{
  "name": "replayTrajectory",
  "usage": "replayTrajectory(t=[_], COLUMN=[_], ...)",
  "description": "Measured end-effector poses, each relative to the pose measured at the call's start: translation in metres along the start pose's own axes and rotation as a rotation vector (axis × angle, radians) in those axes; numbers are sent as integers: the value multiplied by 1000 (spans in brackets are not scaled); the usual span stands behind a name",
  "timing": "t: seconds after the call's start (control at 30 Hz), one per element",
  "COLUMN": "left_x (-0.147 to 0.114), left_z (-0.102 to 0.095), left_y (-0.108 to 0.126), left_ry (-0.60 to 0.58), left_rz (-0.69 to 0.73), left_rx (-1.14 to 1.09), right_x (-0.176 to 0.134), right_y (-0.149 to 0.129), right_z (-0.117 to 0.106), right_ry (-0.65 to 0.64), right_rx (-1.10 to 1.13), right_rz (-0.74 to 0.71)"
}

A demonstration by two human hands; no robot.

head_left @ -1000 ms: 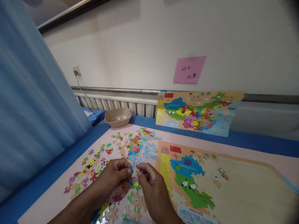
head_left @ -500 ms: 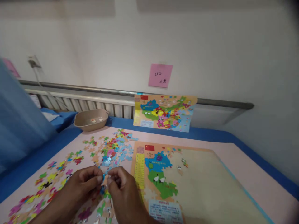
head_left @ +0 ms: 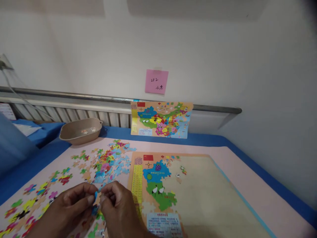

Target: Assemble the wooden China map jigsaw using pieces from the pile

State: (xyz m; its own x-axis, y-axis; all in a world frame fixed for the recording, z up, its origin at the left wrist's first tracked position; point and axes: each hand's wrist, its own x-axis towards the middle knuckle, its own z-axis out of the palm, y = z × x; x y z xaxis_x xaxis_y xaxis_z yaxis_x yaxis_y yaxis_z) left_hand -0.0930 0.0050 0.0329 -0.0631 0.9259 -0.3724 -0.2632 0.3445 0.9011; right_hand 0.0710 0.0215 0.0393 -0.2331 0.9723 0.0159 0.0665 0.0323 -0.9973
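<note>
My left hand and my right hand are close together above the loose pieces, left of the puzzle board. Between their fingertips is a small jigsaw puzzle piece, tan with some blue at its left side. Both hands pinch it; the fingers hide part of its outline. To the right lies the partly filled puzzle board, its left side showing a blue and green map area, a yellow strip and a text block. Two small loose pieces, one with a panda, lie on its bare part.
Many loose puzzle pieces spread over the pink sheet on the left. Behind them stands a brown basin with a few pieces inside. A printed map picture leans against the wall rail. A blue curtain hangs at far left.
The view has turned to the right, so everything sits farther left in the picture. Both hands still pinch the puzzle piece, and more of its tan face shows now.
</note>
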Motion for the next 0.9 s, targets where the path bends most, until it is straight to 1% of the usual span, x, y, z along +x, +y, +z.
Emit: replayTrajectory(t=[0.2, 0.33, 0.37, 0.53, 0.67, 0.77, 0.9], left_x=[-3, -2, -1, 0, -3, -4, -1], left_z=[3, 3, 4, 4, 6, 7, 6], left_y=[3, 6, 7, 15, 20, 20, 19], left_ry=[12, 1, 8, -41, -17, -9, 10], left_rz=[-13, 1, 29, 76, 120, 106, 102], left_rx=[-82, -40, -38, -39, -8, 19, 55], right_x=[1, 2, 2, 6, 6, 6, 5], right_y=[6, 4, 3, 6, 7, 9, 13], right_z=[-1, -3, -4, -3, -2, -3, -3], right_ry=[5, -36, -42, -68, -85, -80, -90], right_rx=[7, 33, 49, 111, 112, 95, 78], right_rz=[-36, -74, -72, -89, -73, -59, -77])
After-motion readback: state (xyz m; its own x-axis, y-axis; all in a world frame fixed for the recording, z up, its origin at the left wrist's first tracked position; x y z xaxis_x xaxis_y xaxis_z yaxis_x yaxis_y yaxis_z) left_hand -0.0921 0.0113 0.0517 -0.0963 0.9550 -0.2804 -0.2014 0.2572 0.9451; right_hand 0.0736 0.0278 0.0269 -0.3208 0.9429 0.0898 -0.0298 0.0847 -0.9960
